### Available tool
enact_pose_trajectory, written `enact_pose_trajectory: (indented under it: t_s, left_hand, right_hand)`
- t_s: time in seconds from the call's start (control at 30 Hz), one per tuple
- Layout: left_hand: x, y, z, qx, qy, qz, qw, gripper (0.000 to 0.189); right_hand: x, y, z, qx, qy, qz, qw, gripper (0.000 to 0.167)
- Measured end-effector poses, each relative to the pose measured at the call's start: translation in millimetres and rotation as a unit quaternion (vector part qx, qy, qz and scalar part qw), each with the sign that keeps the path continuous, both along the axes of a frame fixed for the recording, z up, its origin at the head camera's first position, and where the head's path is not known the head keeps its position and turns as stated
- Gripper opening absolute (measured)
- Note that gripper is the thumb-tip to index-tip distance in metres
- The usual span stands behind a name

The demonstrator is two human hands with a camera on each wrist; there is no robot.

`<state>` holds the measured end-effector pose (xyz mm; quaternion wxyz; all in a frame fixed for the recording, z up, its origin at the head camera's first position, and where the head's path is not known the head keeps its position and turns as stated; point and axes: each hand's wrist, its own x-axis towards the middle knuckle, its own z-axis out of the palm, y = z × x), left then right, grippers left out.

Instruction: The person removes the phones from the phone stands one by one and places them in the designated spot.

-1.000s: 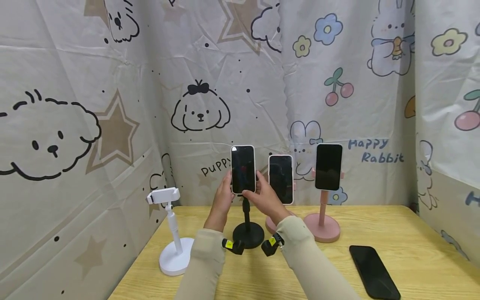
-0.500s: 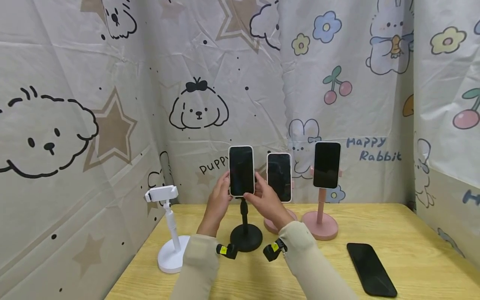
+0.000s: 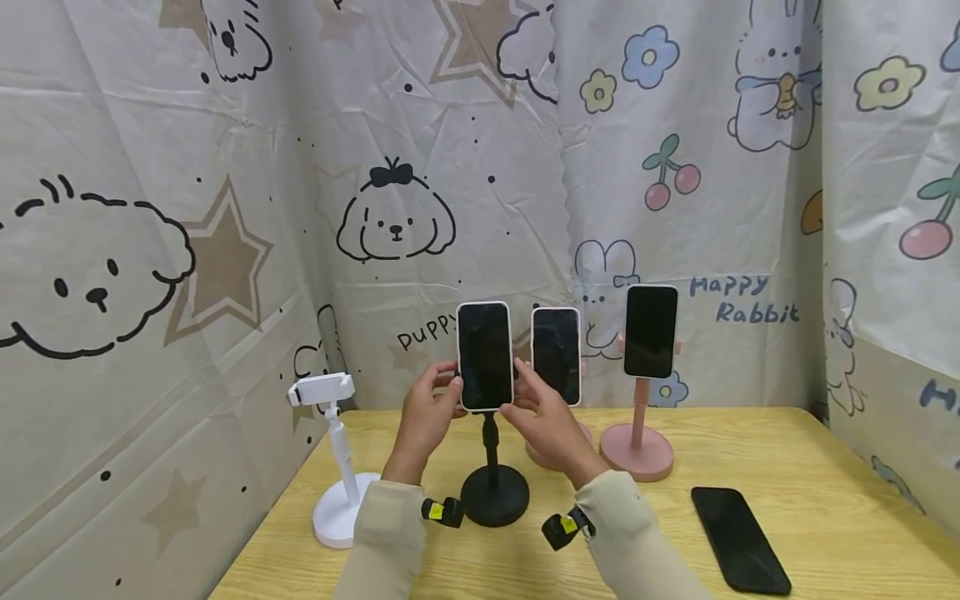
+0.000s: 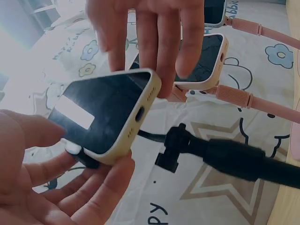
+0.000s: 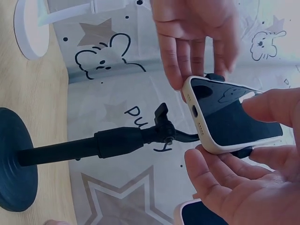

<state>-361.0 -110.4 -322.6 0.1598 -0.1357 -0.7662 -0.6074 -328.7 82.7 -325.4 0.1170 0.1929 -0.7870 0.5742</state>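
Note:
A white-cased phone [image 3: 485, 357] with a dark screen sits upright in the black phone stand [image 3: 491, 454], whose clamp tips show at the phone's side edges. My left hand [image 3: 426, 410] holds the phone's left edge, thumb by the screen and fingers around the clamp end [image 4: 84, 157]. On the right edge, my right hand [image 3: 546, 417] holds the phone near its lower corner; in the right wrist view its thumb lies over the screen and its fingers reach behind. The stand's adjusting joint [image 5: 164, 129] shows below the phone. The phone's back is hidden.
Two pink stands stand to the right, one with a phone [image 3: 556, 357] partly behind my right hand, the other with a phone [image 3: 650, 332]. A white stand [image 3: 345, 467] with a bare clamp is at left. A black phone [image 3: 741, 540] lies at the table's right front.
The black stand and its phone have come a little toward me, and both hands have moved with them. My left hand has slid lower along the phone's edge. The other stands have stayed put.

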Motion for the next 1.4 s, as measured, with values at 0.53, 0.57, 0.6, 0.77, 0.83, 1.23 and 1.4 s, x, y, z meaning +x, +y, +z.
enact_pose_trajectory:
  t_s: [0.53, 0.57, 0.6, 0.77, 0.83, 1.23, 1.4]
  left_hand:
    - [19.8, -8.1, 5.3, -0.050, 0.013, -0.079, 0.9956, 0.021]
    - [21.6, -8.2, 5.9, -0.055, 0.012, -0.084, 0.9949, 0.022]
    - [23.7, -8.0, 6.6, -0.059, 0.012, -0.090, 0.9941, 0.023]
    - [31.7, -4.4, 9.5, -0.069, 0.012, -0.126, 0.9896, 0.025]
    - [34.8, -2.2, 10.3, -0.069, 0.008, -0.139, 0.9879, 0.026]
    - [49.5, 7.9, 11.8, -0.067, -0.010, -0.200, 0.9774, 0.028]
    - [53.2, 10.8, 13.5, -0.063, -0.007, -0.217, 0.9742, 0.028]
  right_hand:
    - [27.1, 24.6, -9.4, -0.027, 0.037, 0.012, 0.9989, 0.058]
    - [28.8, 25.5, -10.0, -0.029, 0.037, 0.009, 0.9988, 0.056]
    - [30.4, 26.4, -10.2, -0.033, 0.035, 0.006, 0.9988, 0.056]
    - [37.6, 32.3, -9.6, -0.048, 0.030, -0.004, 0.9984, 0.050]
    - [40.6, 34.9, -8.9, -0.051, 0.027, -0.007, 0.9983, 0.047]
    - [61.6, 49.0, -0.7, -0.042, 0.027, -0.024, 0.9985, 0.038]
    - [65.5, 57.7, 6.9, -0.007, 0.036, -0.011, 0.9993, 0.036]
